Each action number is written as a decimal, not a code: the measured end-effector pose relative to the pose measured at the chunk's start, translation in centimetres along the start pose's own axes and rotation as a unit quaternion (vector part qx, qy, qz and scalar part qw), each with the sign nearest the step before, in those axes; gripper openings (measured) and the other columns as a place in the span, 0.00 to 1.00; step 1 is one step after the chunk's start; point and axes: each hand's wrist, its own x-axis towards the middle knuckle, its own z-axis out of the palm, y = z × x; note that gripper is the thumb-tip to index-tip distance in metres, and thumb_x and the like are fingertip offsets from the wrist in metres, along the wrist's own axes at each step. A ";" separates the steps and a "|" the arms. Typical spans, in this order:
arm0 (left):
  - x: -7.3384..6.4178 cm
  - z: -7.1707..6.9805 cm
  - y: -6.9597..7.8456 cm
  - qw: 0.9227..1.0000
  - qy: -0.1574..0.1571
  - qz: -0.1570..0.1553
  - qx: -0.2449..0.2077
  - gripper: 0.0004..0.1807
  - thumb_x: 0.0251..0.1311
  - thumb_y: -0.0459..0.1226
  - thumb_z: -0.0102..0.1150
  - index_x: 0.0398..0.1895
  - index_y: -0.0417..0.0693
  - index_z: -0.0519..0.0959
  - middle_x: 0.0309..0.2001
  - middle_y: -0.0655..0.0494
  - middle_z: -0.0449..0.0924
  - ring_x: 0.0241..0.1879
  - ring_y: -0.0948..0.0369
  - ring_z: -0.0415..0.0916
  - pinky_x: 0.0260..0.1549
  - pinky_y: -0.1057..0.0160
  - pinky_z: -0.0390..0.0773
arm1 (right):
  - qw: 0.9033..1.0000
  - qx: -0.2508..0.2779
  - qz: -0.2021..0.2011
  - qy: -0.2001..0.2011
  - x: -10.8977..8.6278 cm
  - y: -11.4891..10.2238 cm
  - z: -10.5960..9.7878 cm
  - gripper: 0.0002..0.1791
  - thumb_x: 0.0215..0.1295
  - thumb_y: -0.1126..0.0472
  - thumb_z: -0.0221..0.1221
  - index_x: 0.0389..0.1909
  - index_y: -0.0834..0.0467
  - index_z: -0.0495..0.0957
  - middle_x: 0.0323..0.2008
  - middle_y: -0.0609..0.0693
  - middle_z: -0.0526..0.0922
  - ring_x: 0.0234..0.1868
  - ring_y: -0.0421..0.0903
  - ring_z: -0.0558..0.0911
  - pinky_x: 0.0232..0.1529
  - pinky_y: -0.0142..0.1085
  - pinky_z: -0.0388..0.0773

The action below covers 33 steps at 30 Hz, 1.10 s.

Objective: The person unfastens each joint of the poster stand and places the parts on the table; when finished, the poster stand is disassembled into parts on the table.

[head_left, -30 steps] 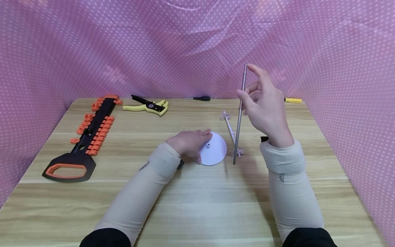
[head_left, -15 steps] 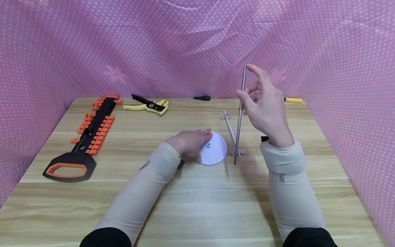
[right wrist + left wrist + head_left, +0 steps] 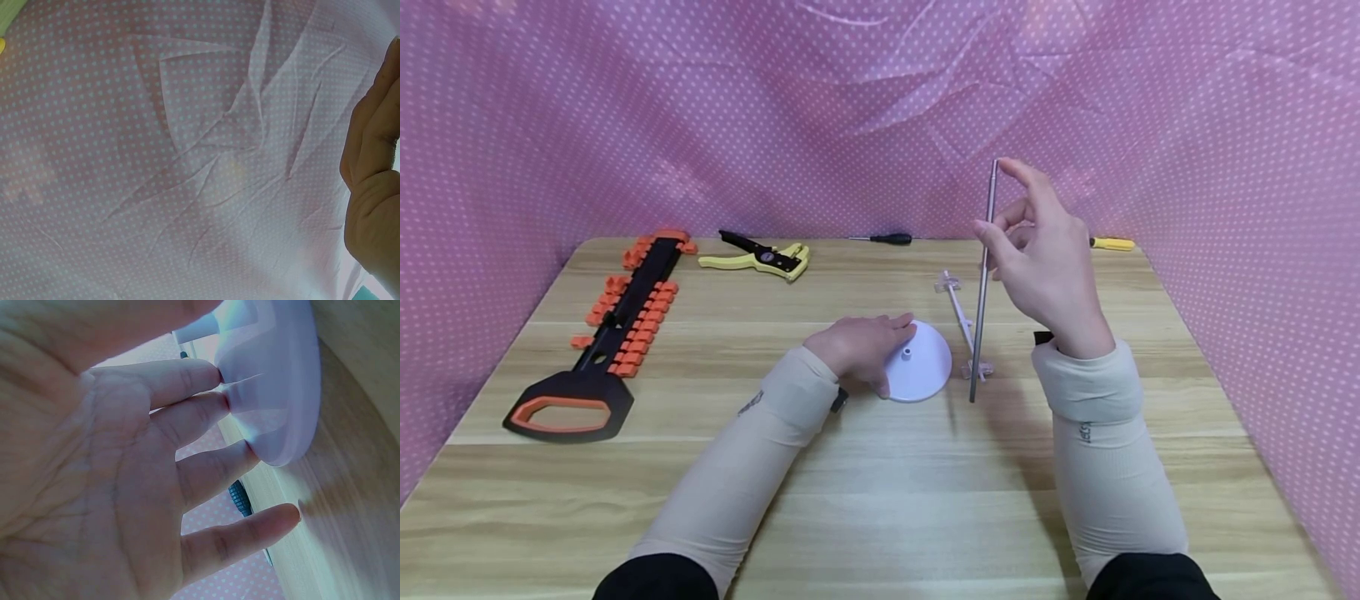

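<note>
A round white disc (image 3: pixel 931 367) with a short hollow stub near its middle lies flat on the wooden table. My left hand (image 3: pixel 856 346) rests at its left side, thumb at the near edge and fingers at the far one. Nearly straight fingers touch the disc's rim (image 3: pixel 303 381) in the left wrist view. My right hand (image 3: pixel 1052 262) pinches a slim metal rod (image 3: pixel 982 287) between thumb and fingers, index fingertip at its top. The rod is almost upright, slightly tilted, its lower end right of the disc. At the right wrist view's edge, part of my right hand (image 3: pixel 375 206) shows; the rod does not.
Just behind the rod lies a thin white bar (image 3: pixel 958 308) with clear end pieces. Farther back are yellow-handled wire strippers (image 3: pixel 767 258), a black screwdriver (image 3: pixel 891 239) and a yellow handle (image 3: pixel 1112 244). A black rack with orange clips (image 3: pixel 643 312) lies left. Pink dotted cloth (image 3: pixel 850 125) surrounds the table.
The metal rod has come down very slightly, its lower end drifting a little to the right. My left hand and the disc have stayed put.
</note>
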 end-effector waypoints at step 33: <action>0.0 0.1 0.1 1.000 0.004 0.001 0.004 0.62 0.53 0.43 0.82 0.87 0.53 0.51 0.88 0.58 0.42 0.84 0.49 0.51 0.80 0.44 0.61 | 0.999 -0.030 0.018 -0.021 -0.2 -0.1 0.0 0.38 0.73 0.63 0.66 0.80 0.49 0.64 0.36 0.52 0.83 0.23 0.37 0.85 0.24 0.27 0.83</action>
